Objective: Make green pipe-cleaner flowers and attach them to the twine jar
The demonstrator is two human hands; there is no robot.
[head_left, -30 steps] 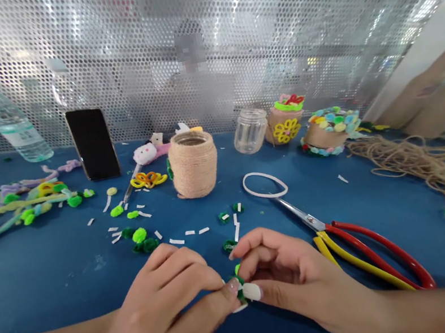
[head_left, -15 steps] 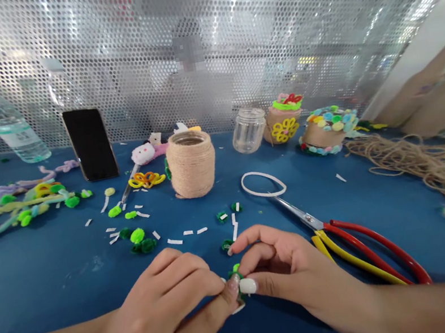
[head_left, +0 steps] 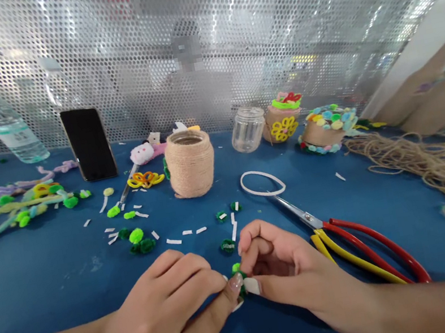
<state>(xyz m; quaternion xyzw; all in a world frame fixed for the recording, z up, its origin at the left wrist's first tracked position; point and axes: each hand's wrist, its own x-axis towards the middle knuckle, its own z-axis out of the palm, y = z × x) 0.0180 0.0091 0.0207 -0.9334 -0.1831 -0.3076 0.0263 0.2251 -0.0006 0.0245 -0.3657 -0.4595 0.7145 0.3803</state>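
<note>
Between my fingertips, low in the middle of the head view, is a small green pom-pom piece [head_left: 236, 268] with a light green top and darker green below, mostly hidden. My left hand [head_left: 174, 307] pinches it between thumb and index finger. My right hand [head_left: 286, 270] closes on its right side, thumb and fingers curled around it. Just beyond lies a dark green pom-pom [head_left: 227, 246] with a strip stuck on it. Two more dark green ones sit farther off, near white paper strips [head_left: 234, 231]. A twine-wrapped jar [head_left: 191, 166] stands upright behind.
Red-and-yellow-handled scissors [head_left: 348, 242] lie right of my hand, tips by a white loop [head_left: 263, 183]. Behind are a glass jar [head_left: 248, 130], decorated jars [head_left: 282, 121] and tangled twine [head_left: 424, 165]. At left are a propped phone [head_left: 89, 144], a bottle [head_left: 9, 126] and pipe cleaners [head_left: 8, 198].
My right index finger has drawn back from the nearest dark green pom-pom, leaving it lying uncovered. Both hands stay at the pinched green piece. The view has shifted slightly.
</note>
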